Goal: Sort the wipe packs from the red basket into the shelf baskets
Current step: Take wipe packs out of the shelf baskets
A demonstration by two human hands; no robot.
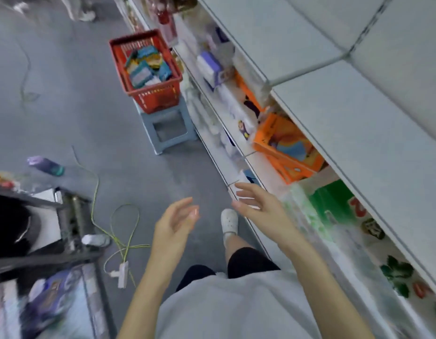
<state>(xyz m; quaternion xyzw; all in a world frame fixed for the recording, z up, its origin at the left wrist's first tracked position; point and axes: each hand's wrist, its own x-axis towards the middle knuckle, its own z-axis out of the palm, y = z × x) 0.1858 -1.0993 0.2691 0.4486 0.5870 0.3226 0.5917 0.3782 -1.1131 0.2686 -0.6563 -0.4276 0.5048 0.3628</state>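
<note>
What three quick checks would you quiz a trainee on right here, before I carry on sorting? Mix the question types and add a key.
1. True or false: the left hand and the right hand are each gripping something.
2. The red basket stands on: A) the bare floor, B) a grey stool, C) a shelf.
3. Are there wipe packs in the red basket to sort?
Key: 1 false, both hands are open and empty. 2 B. 3 yes, several packs lie in it.
</note>
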